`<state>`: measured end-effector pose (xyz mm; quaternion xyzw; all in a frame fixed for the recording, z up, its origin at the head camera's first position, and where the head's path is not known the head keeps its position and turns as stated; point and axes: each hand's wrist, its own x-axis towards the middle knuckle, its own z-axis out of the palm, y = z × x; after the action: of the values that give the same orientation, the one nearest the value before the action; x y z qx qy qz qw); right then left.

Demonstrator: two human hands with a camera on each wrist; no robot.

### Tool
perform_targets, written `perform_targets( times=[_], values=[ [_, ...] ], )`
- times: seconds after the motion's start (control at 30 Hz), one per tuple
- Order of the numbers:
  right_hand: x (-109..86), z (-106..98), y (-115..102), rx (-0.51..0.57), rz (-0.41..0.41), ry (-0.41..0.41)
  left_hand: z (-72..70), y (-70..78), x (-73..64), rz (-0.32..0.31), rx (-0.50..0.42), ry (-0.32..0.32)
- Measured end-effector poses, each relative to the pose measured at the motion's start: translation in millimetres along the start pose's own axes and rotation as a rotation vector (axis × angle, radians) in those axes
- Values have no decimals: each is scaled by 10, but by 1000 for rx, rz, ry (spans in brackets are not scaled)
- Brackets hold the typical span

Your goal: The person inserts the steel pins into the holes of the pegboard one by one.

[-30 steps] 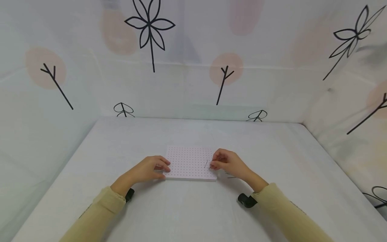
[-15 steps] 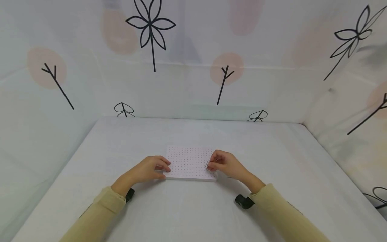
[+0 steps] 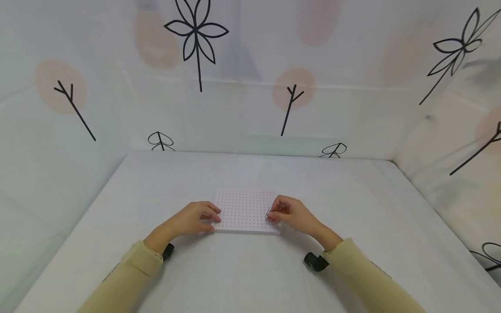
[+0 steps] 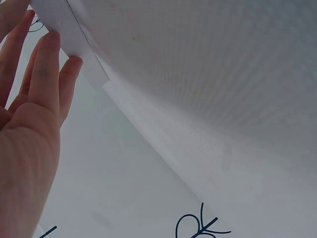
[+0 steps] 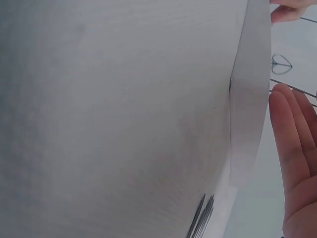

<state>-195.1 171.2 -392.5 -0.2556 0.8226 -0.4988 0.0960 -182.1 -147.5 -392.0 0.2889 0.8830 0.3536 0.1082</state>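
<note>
A white board (image 3: 242, 211) with rows of small holes lies flat on the table. My left hand (image 3: 195, 217) rests its fingertips against the board's left edge; in the left wrist view the fingers (image 4: 45, 74) reach the side fairly straight. Over the board's right part, my right hand (image 3: 291, 213) pinches a thin metal rod between thumb and forefinger, largely hidden by the fingers. Right beside those fingertips another thin rod (image 3: 268, 212) stands tilted on the board. Two thin dark lines show by the fingers (image 5: 285, 114) in the right wrist view.
Several thin metal rods (image 5: 202, 218) lie on the white table (image 3: 235, 274) right of the board, mostly behind my right hand in the head view. A black wrist camera (image 3: 315, 261) hangs below the right sleeve. A patterned cloth (image 3: 242, 113) stands behind.
My right hand has moved slightly left and down, its fingertips now reaching the standing rod. It covers the loose rods on the table more. The left hand and board have stayed put.
</note>
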Motion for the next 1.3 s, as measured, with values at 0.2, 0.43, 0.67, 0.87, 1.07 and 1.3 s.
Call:
perform_targets(
  times=[0.2,0.43,0.67,0.87,1.07,1.3],
  values=[
    [12,6,-23,-26,4,-21,-11,1,6,4,7,-4],
    [31,3,-38,-69,-17,-31,-27,4,15,5,3,-11],
    [36,-7,-12,-95,-14,-26,-39,1,25,6,2,-15],
    [18,-35,-26,-101,-14,-19,-51,-6,25,18,12,-13],
    [-24,-92,-57,-129,17,-9,-55,-23,36,3,3,-18],
    [-70,-147,-27,-138,11,16,-62,-26,38,-14,-3,-22]
  ],
)
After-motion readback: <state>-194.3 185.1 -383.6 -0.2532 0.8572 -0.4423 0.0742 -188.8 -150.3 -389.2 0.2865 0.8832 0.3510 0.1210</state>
